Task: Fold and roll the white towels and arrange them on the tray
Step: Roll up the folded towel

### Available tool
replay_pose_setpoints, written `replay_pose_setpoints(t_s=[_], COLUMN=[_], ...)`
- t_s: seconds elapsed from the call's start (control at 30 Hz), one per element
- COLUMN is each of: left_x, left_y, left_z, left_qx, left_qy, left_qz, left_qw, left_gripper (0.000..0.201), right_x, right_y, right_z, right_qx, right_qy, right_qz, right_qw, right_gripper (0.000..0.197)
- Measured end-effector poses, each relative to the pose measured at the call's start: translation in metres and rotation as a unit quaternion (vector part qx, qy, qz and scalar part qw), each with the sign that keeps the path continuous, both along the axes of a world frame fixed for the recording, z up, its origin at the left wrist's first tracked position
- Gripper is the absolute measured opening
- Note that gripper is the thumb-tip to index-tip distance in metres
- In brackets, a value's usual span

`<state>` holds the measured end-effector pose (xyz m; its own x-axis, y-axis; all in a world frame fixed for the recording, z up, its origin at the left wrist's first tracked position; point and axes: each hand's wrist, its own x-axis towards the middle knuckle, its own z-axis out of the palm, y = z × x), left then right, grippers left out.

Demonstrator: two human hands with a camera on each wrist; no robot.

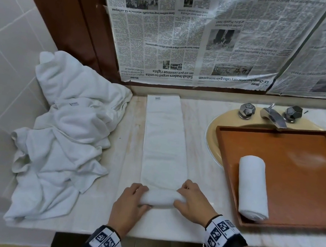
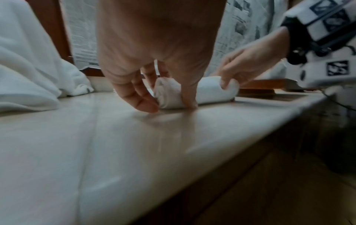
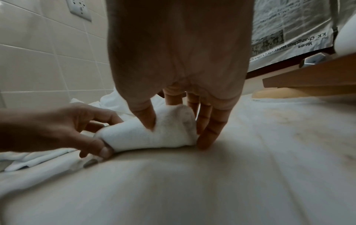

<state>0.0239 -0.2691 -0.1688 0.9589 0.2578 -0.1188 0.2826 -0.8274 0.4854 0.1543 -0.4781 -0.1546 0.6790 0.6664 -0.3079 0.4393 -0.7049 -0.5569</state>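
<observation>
**Now: towel roll started at near counter edge**

Loose towel pile [image 1: 65, 135] far left. Left hand [image 1: 130, 204] and right hand [image 1: 192, 203] each curl fingers round one end of the folded towel strip [image 1: 165, 141], its near end rolled. Finished roll [image 1: 252, 187] lies in tray [image 1: 295, 150], right.

Ahead of us the folded strip of towel [image 1: 167, 139] runs flat to the newspaper-covered wall [image 1: 194, 31]. The heap of loose towels [image 1: 66, 128] crowds our left; the tray [image 1: 295, 154] wall and its rolled towel [image 1: 253, 186] hem our right. Bare counter [image 1: 202, 151] shows between strip and tray.
</observation>
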Motion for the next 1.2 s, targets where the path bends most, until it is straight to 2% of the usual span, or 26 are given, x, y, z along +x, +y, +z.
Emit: replay_pose_setpoints(t_s=[0.07,0.17,0.3,0.37,0.47,0.53,0.6,0.67,0.73,0.8,0.87,1.0,1.1,1.17,1.2], left_x=[0.005,0.016,0.025,0.029,0.032,0.034,0.037,0.039,0.039,0.035,0.029,0.019,0.022,0.029,0.033], left_y=[0.01,0.024,0.026,0.022,0.012,0.007,0.007,0.008,0.007,0.006,0.006,0.005,0.012,0.02,0.023], left_z=[0.001,0.006,0.01,0.009,0.008,0.01,0.011,0.011,0.01,0.009,0.008,0.002,0.005,0.011,0.013], left_qx=[-0.065,-0.15,-0.241,-0.245,-0.201,-0.176,-0.162,-0.153,-0.153,-0.146,-0.133,-0.069,-0.06,-0.083,-0.091], left_qy=[-0.009,0.013,0.025,0.022,-0.003,-0.01,0.001,0.011,-0.029,-0.083,-0.098,-0.038,-0.037,-0.012,-0.001], left_qz=[0.013,0.04,0.091,0.143,0.192,0.219,0.244,0.257,0.24,0.185,0.12,0.004,0.003,0.006,0.004], left_qw=[0.998,0.988,0.966,0.959,0.961,0.96,0.956,0.954,0.958,0.968,0.979,0.997,0.998,0.996,0.996], left_gripper=[0.044,0.04,0.035,0.028,0.031,0.038,0.045,0.05,0.043,0.028,0.019,0.046,0.046,0.044,0.044], right_x=[0.0,0.0,-0.002,-0.005,-0.005,-0.004,-0.003,-0.001,0.002,0.008,0.015,0.025,0.027,0.022,0.018], right_y=[-0.006,-0.011,-0.001,0.004,0.007,0.006,0.003,0.001,0.002,0.006,0.009,0.013,0.012,0.012,0.012], right_z=[0.001,0.001,0.001,0.0,-0.004,-0.005,-0.007,-0.008,-0.007,-0.005,-0.002,0.004,0.01,0.008,0.005], right_qx=[0.015,0.046,0.054,0.047,0.053,0.05,0.031,0.019,0.038,0.044,0.028,0.039,0.061,0.069,0.056], right_qy=[-0.005,-0.013,-0.033,-0.068,-0.175,-0.183,-0.158,-0.132,-0.097,-0.062,-0.041,0.017,0.05,0.021,-0.031], right_qz=[0.007,-0.03,-0.125,-0.131,-0.049,0.0,0.036,0.051,0.037,0.025,0.031,0.023,-0.018,-0.028,-0.019], right_qw=[1.0,0.998,0.99,0.988,0.982,0.982,0.986,0.99,0.994,0.997,0.998,0.999,0.997,0.997,0.998], right_gripper=[0.038,0.047,0.038,0.029,0.018,0.027,0.042,0.048,0.046,0.044,0.04,0.038,0.04,0.039,0.038])
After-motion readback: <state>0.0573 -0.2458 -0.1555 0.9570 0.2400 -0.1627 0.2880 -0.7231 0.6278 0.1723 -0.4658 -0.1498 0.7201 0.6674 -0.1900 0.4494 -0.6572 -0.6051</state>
